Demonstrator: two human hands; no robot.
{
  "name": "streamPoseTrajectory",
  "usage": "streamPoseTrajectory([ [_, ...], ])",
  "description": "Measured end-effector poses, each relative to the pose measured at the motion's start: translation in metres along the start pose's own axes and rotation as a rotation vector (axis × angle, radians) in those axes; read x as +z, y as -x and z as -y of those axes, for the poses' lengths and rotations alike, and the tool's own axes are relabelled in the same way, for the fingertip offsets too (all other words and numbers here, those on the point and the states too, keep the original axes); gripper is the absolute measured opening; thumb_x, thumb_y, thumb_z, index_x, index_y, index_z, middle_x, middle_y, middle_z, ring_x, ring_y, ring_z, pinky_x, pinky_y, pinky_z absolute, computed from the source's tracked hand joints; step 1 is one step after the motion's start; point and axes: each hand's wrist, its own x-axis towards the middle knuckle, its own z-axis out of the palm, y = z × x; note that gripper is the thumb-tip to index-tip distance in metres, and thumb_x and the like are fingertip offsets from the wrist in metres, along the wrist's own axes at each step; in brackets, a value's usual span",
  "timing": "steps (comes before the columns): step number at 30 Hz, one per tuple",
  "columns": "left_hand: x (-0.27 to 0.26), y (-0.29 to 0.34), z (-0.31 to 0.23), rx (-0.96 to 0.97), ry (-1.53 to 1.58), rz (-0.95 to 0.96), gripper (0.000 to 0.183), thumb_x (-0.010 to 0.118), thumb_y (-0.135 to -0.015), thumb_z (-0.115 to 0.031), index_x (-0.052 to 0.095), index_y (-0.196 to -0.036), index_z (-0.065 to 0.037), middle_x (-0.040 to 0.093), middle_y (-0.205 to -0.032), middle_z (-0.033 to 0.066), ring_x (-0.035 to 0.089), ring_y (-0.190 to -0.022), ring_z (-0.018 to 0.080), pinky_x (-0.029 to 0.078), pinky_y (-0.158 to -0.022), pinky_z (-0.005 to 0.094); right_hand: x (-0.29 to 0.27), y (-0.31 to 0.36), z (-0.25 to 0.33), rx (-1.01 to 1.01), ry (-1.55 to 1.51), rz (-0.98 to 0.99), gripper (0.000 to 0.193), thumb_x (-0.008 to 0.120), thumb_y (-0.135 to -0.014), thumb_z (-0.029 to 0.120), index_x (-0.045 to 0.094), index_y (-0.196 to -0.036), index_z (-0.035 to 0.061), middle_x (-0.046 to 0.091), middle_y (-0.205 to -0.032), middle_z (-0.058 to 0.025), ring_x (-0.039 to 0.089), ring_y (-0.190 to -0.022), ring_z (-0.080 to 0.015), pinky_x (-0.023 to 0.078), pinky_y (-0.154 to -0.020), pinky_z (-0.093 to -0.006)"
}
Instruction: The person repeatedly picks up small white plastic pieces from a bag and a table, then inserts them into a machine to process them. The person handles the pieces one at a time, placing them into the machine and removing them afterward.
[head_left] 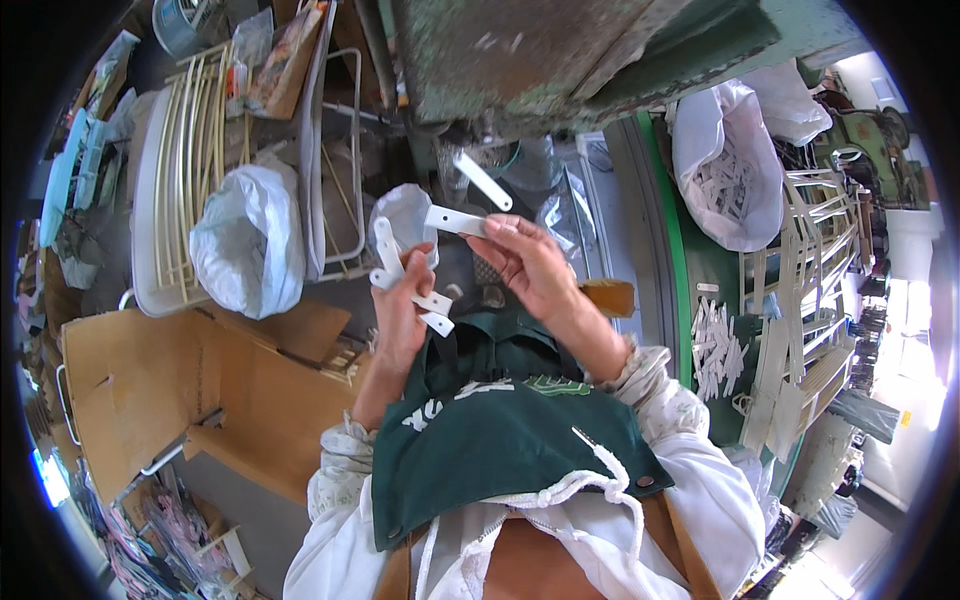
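Observation:
My left hand (pixel 401 312) is closed round several flat white strips (pixel 388 246) with rounded ends and small holes, which stick out above and below the fingers. To its right, my right hand (pixel 532 262) pinches one white strip (pixel 453 220) near its right end. A hole shows at that strip's free left end, which points toward the left hand. Just beyond the right fingers another white strip (pixel 483 182) lies slantwise below the worn green machine (pixel 490 60); what supports it I cannot tell.
A white-lined container (pixel 405 212) stands behind my left hand, a white bag (pixel 245 245) farther left. An open cardboard box (pixel 140 390) is at lower left. On the right, a green table (pixel 720 290) bears a heap of strips (pixel 716 350) and a sack (pixel 728 165) of white pieces.

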Motion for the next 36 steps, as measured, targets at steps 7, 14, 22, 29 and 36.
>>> streamPoseTrajectory([
  [7,0.034,-0.004,0.008,0.241,-0.138,-0.094,0.014,0.070,-0.082,-0.007,0.068,-0.093,0.002,0.059,-0.074,0.0000,0.050,-0.063,0.0056,0.036,-0.052,0.0196,0.021,0.011,-0.042,-0.001,-0.092,-0.176,0.020,0.069,-0.084,0.013,0.066,-0.101,0.0041,0.061,-0.078,0.0026,0.053,-0.068,-0.0061,0.044,-0.061,-0.0204],
  [14,0.028,-0.030,-0.014,0.179,-0.109,-0.062,0.018,0.064,-0.087,-0.010,0.064,-0.099,0.003,0.068,-0.086,0.0086,0.060,-0.077,0.0099,0.045,-0.067,0.0217,0.003,-0.006,-0.022,-1.022,0.969,-0.132,0.018,0.066,-0.084,0.007,0.067,-0.101,0.0022,0.061,-0.093,-0.0055,0.056,-0.079,-0.0126,0.045,-0.065,-0.0220],
  [22,0.035,-0.066,-0.025,0.119,-0.289,0.146,0.017,0.069,-0.083,-0.012,0.069,-0.091,0.002,0.067,-0.084,0.0047,0.058,-0.070,0.0067,0.043,-0.060,0.0214,-0.001,-0.042,0.030,-0.340,1.156,0.070,0.027,0.058,-0.092,0.021,0.061,-0.084,-0.0054,0.065,-0.068,-0.0076,0.055,-0.053,-0.0117,0.045,-0.052,-0.0270],
  [29,0.049,-0.077,-0.042,0.120,-0.374,0.264,0.017,0.069,-0.082,-0.014,0.069,-0.086,0.003,0.065,-0.076,0.0011,0.055,-0.064,0.0043,0.040,-0.057,0.0200,0.000,-0.042,0.035,-0.213,1.015,0.040,0.029,0.058,-0.092,0.024,0.063,-0.077,-0.0005,0.057,-0.057,-0.0008,0.048,-0.048,-0.0053,0.036,-0.045,-0.0219],
  [36,0.042,-0.081,-0.034,-0.010,-0.422,0.180,0.019,0.071,-0.080,-0.019,0.068,-0.082,0.000,0.064,-0.069,0.0037,0.058,-0.059,0.0085,0.042,-0.053,0.0219,0.004,-0.040,0.042,-0.181,1.019,0.041,0.029,0.056,-0.093,0.023,0.064,-0.081,-0.0022,0.054,-0.057,0.0000,0.045,-0.049,-0.0055,0.033,-0.045,-0.0218],
])
